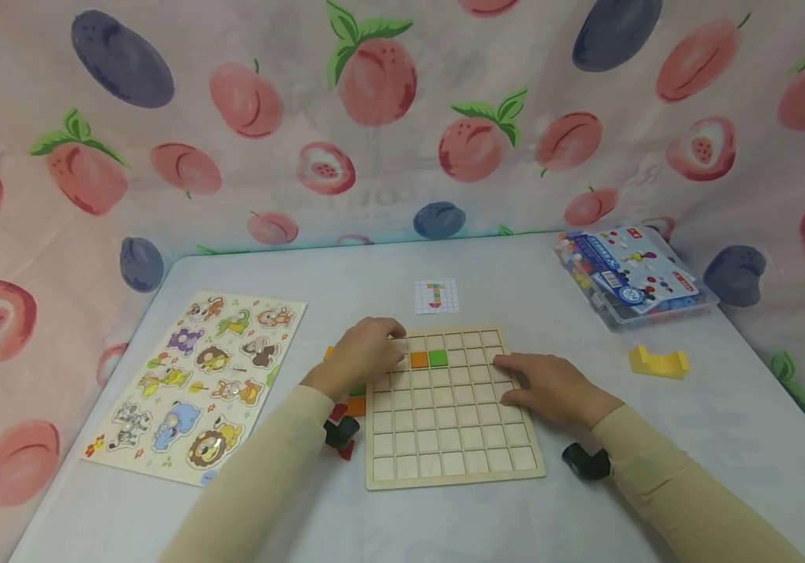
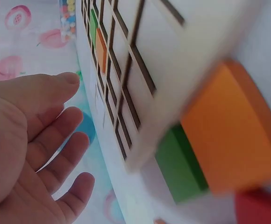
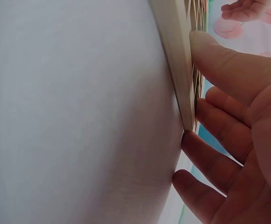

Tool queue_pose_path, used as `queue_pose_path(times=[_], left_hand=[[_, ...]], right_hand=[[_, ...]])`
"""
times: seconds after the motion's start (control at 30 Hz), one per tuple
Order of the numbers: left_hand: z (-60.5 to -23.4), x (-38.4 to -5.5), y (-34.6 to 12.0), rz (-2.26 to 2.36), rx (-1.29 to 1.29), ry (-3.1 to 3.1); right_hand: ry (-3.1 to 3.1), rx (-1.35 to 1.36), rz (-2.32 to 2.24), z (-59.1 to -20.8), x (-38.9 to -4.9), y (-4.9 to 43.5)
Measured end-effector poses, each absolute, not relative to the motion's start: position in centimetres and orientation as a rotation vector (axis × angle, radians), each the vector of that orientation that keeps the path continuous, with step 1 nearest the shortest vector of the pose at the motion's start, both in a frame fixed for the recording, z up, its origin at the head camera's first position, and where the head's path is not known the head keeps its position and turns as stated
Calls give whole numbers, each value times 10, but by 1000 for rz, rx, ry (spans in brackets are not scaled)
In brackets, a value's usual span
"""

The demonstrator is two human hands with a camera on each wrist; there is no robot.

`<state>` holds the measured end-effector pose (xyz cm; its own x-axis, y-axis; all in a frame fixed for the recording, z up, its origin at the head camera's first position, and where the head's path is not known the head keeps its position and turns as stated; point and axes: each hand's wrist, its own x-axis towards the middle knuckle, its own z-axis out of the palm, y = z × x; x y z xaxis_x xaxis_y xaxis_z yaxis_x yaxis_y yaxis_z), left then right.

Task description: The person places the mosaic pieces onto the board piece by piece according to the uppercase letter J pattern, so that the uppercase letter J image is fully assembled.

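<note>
A wooden grid board (image 1: 447, 418) lies on the white table. In its second row, an orange square tile (image 1: 419, 360) sits beside a green square tile (image 1: 438, 358). My left hand (image 1: 365, 353) is over the board's upper left corner; the left wrist view shows its fingers loosely bent with nothing between them. On the board's right edge rests my right hand (image 1: 555, 385), its thumb (image 3: 215, 53) and fingertips touching the frame. Left of the board are loose pieces, among them an orange block (image 2: 233, 130), a green block (image 2: 180, 163) and a red piece (image 2: 261, 207), partly hidden by my left arm.
Behind the board lies a small card (image 1: 436, 296) with a coloured pattern on a grid. An animal puzzle board (image 1: 191, 391) is at left. A clear plastic box (image 1: 634, 274) of colourful parts stands at back right, with a yellow notched piece (image 1: 659, 363) in front.
</note>
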<state>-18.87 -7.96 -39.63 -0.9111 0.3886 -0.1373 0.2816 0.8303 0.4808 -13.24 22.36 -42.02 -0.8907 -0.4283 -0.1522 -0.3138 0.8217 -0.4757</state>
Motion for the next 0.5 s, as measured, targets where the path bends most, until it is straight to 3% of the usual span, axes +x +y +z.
queue_pose_path(times=[0.5], left_hand=[[-398,-184,-119,706,326,2803]], right_hand=[[2740,-531,-666,-421,-131,223]])
